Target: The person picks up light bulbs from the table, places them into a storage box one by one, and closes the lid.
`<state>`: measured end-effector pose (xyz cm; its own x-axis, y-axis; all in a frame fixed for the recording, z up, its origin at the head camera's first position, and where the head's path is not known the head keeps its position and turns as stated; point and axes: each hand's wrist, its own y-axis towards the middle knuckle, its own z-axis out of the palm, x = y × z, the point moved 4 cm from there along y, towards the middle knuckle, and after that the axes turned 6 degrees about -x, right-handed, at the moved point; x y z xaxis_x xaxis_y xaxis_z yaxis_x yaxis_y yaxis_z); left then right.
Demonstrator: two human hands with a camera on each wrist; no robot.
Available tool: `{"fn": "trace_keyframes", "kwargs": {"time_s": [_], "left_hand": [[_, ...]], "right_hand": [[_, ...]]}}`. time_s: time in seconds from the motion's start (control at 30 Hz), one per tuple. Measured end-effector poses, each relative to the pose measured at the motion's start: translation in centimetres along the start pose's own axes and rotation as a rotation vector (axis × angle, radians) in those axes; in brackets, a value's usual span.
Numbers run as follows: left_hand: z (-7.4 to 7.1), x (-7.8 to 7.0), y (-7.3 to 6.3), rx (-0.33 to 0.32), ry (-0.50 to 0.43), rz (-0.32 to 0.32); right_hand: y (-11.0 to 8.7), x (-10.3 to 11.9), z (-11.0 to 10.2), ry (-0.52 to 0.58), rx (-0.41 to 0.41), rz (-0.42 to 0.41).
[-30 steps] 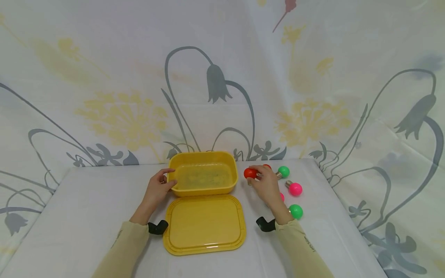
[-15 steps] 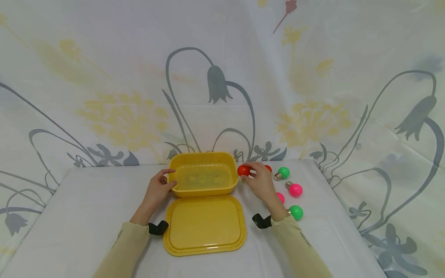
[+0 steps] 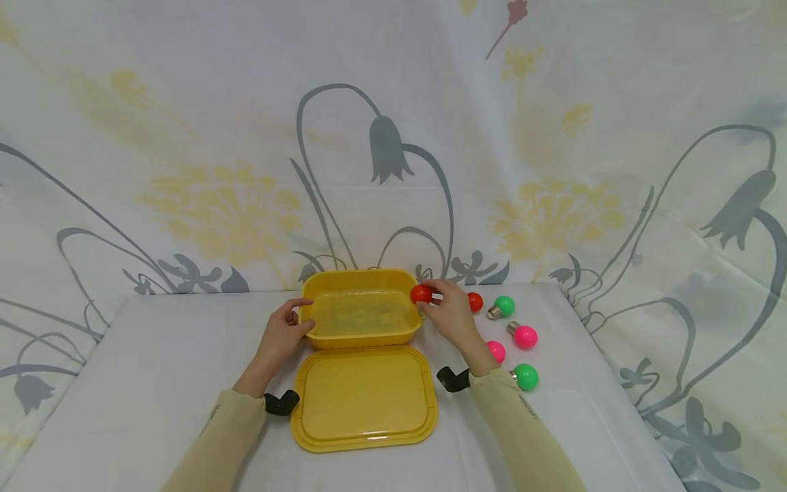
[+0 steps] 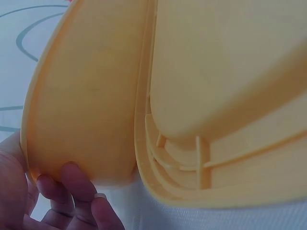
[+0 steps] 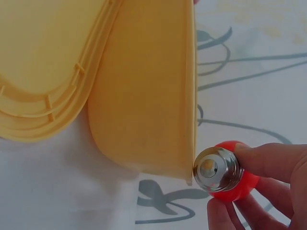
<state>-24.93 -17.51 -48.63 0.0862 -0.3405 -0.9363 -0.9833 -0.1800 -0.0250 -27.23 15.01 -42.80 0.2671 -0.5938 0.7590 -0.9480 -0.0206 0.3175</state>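
Observation:
My left hand (image 3: 281,336) grips the left end of a yellow plastic box (image 3: 363,339); in the left wrist view its fingers (image 4: 76,184) curl against the outside of the wall. With thumb and fingers my right hand (image 3: 453,316) pinches a red light bulb (image 3: 421,294) at the box's right rim. The right wrist view shows that bulb's silver screw base (image 5: 218,168) pointing towards the camera, close beside the rim. Inside, the box shows only its bare bottom. A yellow lid (image 3: 364,400) lies flat in front of it.
Right of the box, several bulbs lie on the white tabletop (image 3: 184,369): another red bulb (image 3: 475,302), two green, including a green bulb (image 3: 504,305), and two pink, including a pink bulb (image 3: 525,336). A flowered cloth (image 3: 393,137) hangs behind.
My right hand has carried the red bulb left and slightly up to the box's right rim, uncovering the other red bulb and more of the near pink one. My left hand stays put.

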Motion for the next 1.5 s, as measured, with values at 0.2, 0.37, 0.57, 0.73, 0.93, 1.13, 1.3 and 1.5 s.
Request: {"fn": "trace_keyframes", "kwargs": {"time_s": [0.2, 0.37, 0.57, 0.73, 0.93, 1.13, 1.3, 1.5], "left_hand": [[0.0, -0.3, -0.1, -0.003, -0.004, 0.009], [0.0, -0.3, -0.1, 0.001, -0.007, 0.017], [0.0, -0.2, -0.1, 0.001, -0.009, 0.007], [0.0, -0.1, -0.1, 0.0, -0.017, -0.005], [0.0, -0.1, 0.0, 0.004, -0.032, 0.001], [0.0, 0.0, 0.0, -0.002, -0.007, 0.006], [0.0, 0.0, 0.0, -0.002, 0.006, 0.007], [0.0, -0.1, 0.0, 0.002, 0.01, 0.007]], "right_hand": [[0.7, 0.2, 0.5, 0.013, 0.04, 0.018], [1.3, 0.7, 1.0, 0.042, 0.089, 0.01], [2.0, 1.2, 1.5, 0.039, 0.119, -0.009], [2.5, 1.5, 1.9, 0.031, 0.161, 0.016], [3.4, 1.8, 2.7, 0.048, 0.201, 0.053], [4.1, 2.1, 3.6, 0.085, 0.216, 0.102], [4.7, 1.9, 4.7, 0.12, 0.222, 0.101], [5.2, 2.2, 5.8, 0.144, 0.229, 0.111]]}}
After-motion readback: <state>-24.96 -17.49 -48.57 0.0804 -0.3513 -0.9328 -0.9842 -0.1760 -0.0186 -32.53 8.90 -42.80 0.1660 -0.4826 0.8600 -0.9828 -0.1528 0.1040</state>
